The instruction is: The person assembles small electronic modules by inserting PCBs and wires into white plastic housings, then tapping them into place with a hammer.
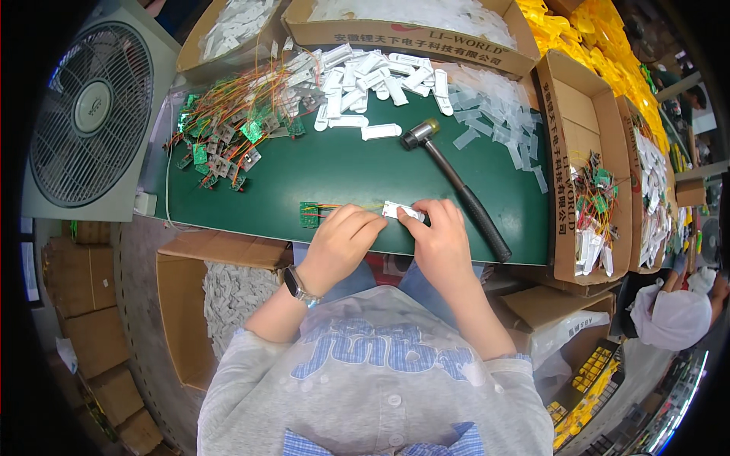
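The white casing [392, 208], between the hands, was gripped by the right hand [441, 237], apparently for steadiness; wires [327, 206] were met by the curled left hand [346, 237], its grip unclear. The circuit board [309, 214] was laid at nine o'clock, the hammer [465, 190] at two, seemingly for easy reach.

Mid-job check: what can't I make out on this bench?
All in the head view:
- Right end of the white case: covered by the right hand.
- Left fingertips, and whether they pinch the wires: hidden by the left hand itself.
- Far side of the top carton: cut off by the upper edge.
- Individual joints in the board heap: too small and tangled.
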Available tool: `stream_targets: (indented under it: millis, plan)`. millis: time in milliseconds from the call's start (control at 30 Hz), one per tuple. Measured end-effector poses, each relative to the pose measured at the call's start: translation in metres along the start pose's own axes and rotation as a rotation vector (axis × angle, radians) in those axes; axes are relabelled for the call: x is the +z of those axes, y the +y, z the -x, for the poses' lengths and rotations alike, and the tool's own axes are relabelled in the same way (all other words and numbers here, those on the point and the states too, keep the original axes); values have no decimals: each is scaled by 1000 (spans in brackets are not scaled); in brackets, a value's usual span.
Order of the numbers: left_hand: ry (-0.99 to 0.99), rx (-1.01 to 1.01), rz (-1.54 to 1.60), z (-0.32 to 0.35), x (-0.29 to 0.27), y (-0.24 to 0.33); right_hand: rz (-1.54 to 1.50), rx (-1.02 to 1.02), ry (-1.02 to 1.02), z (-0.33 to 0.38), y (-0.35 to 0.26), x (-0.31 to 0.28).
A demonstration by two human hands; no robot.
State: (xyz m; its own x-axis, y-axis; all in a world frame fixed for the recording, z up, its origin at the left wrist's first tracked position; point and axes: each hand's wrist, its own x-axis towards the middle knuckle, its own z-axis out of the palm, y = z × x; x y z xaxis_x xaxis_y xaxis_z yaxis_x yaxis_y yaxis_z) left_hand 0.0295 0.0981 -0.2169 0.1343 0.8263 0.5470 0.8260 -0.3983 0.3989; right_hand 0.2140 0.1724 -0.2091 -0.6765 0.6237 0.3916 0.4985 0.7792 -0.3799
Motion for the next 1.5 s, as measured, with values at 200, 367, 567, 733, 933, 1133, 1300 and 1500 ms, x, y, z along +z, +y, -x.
stream_targets:
  millis: [200,367,567,733,933,1133,1300,1500]
  plan:
    - [-122,69,-10,-4,-7,0,-5,10,21,1,0,2]
    - [-229,144,-72,-7,-11,3,2,14,24,3,-1,3]
    - [-224,-34,28,-7,-8,1,-17,8,29,2,1,2]
    - [-143,-149,36,-17,-8,-2,-42,8,28,3,3,5]
    - [-118,-47,31,-26,-8,-10,-57,14,31,3,4,3]
    - [-105,20,90,-25,-4,-22,-78,-2,29,2,6,4]
    - [-136,-69,124,-31,-6,-19,-85,-2,32,2,8,3]
    - [-106,-108,86,-27,-5,-16,-87,2,25,2,7,4]
